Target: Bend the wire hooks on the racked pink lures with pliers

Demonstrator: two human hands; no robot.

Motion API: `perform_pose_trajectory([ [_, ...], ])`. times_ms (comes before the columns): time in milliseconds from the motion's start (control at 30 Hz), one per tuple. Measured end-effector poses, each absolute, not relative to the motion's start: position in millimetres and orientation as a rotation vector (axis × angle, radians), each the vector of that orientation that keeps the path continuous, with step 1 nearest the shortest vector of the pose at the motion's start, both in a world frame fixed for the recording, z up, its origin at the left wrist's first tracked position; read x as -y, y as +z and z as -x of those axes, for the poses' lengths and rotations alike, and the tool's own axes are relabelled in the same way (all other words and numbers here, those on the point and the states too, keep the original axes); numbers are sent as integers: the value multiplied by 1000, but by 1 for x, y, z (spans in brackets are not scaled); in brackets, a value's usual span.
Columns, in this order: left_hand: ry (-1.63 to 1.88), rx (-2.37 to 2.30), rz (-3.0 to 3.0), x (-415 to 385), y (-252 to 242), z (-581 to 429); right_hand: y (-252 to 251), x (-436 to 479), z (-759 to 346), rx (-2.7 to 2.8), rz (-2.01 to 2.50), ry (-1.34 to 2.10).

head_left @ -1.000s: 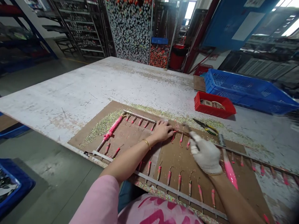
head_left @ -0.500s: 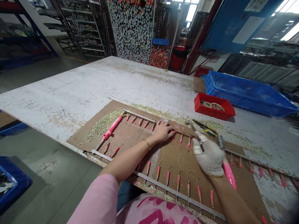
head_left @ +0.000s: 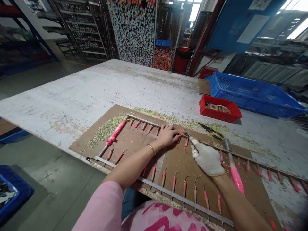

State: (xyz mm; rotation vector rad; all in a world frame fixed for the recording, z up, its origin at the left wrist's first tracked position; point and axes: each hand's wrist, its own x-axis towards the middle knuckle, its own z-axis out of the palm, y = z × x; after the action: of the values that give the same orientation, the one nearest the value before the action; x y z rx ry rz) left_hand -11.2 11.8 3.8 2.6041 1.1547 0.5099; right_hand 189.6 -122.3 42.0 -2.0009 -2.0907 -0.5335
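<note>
The bare left hand (head_left: pixel 167 135) lies flat, fingers together, on a thin metal bar (head_left: pixel 144 120) holding pink wire-tipped sticks (head_left: pixel 164 178). The white cloth-gloved right hand (head_left: pixel 207 159) pinches a small metal tool (head_left: pixel 186 133).

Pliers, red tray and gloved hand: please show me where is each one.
Pliers (head_left: pixel 216 133): head view, on the yellow handles.
Red tray (head_left: pixel 216 115): head view, on the front wall.
Gloved right hand (head_left: pixel 207 159): head view, on the back of the glove.

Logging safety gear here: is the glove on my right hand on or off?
On: the right hand wears a white knit glove over its fingers, while the left hand is bare.
</note>
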Motion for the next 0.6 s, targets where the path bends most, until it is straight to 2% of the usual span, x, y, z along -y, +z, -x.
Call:
perform_pose_trajectory([
  [133, 520, -1134, -2606, -12, 3, 11, 42, 123, -191, 1823, 1983, -662],
  [300, 519, -1151, -2597, -11, 5, 12, 39, 122, -190, 2097, 2057, -513],
  [467, 525, -1148, -2614, -10, 6, 12, 40, 122, -190, 1836, 1926, -735],
  [600, 531, -1177, -2605, -10, 5, 11, 40, 120, -189, 2156, 1966, -627],
])
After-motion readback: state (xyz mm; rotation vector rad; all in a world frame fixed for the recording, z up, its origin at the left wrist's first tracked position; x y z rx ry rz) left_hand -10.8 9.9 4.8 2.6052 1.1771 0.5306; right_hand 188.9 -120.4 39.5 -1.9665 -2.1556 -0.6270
